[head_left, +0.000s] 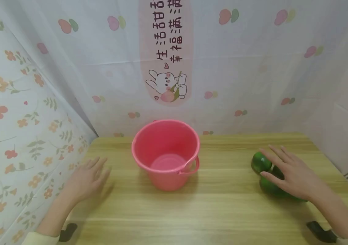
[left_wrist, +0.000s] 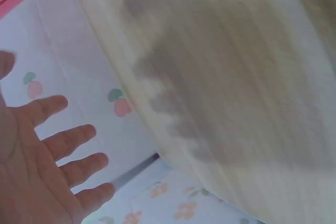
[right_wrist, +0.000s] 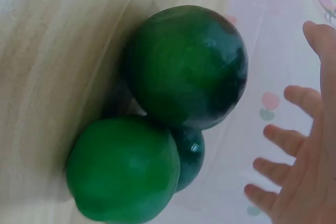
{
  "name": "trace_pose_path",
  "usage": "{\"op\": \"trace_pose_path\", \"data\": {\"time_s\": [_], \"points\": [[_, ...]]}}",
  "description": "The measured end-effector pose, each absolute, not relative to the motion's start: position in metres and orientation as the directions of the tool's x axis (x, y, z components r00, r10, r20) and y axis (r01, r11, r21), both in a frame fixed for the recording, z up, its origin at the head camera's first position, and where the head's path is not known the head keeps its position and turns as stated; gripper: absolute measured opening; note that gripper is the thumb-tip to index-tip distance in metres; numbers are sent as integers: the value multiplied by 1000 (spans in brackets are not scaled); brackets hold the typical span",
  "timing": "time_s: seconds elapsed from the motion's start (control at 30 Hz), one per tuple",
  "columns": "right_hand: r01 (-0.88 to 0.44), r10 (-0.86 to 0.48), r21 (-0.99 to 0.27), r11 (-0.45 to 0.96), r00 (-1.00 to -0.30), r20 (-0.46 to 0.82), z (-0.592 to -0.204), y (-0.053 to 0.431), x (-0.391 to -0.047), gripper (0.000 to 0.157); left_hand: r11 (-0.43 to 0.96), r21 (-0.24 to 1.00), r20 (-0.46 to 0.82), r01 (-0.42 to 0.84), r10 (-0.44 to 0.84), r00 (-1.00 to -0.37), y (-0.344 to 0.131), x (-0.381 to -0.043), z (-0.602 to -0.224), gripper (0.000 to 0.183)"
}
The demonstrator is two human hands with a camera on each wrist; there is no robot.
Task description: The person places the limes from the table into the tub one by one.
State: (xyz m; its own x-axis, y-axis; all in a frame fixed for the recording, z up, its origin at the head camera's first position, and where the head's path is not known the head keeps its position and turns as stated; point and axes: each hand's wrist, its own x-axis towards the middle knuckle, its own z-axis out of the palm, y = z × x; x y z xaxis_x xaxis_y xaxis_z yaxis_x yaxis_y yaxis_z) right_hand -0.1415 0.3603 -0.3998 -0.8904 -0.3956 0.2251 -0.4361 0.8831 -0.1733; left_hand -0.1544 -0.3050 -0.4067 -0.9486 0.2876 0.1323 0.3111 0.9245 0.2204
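Note:
A pink plastic bucket [head_left: 169, 180] stands upright at the middle of the wooden table, its handle [head_left: 196, 166] hanging down on the right side. To its left, my left hand [head_left: 85, 178] hovers with fingers spread and holds nothing. My right hand [head_left: 298, 177] is held over a group of shiny, lime-like green fruits [head_left: 260, 162], fingers extended, and partly hides them in the head view. From the right wrist, three fruits show bunched together, a darker round one [right_wrist: 186, 66] and a brighter one [right_wrist: 123, 169] nearest; the spread fingers [right_wrist: 289, 140] stay apart from them.
Behind the wooden table [head_left: 223, 211] hangs a white curtain [head_left: 253, 78] with fruit prints and a rabbit picture. A flower-patterned cloth [head_left: 24, 136] runs along the left side. Dark straps [head_left: 319, 232] show near both wrists.

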Motion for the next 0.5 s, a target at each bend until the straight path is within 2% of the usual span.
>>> {"op": "trace_pose_path", "data": {"time_s": [0.23, 0.5], "points": [[-508, -421, -175, 843, -827, 373, -401, 370, -141, 77, 877, 410, 104, 252, 229, -968, -291, -162, -392, 65], [-536, -443, -111, 837, -783, 436, -403, 381, -139, 56, 849, 477, 75, 229, 220, -973, -262, -179, -369, 73]]}}
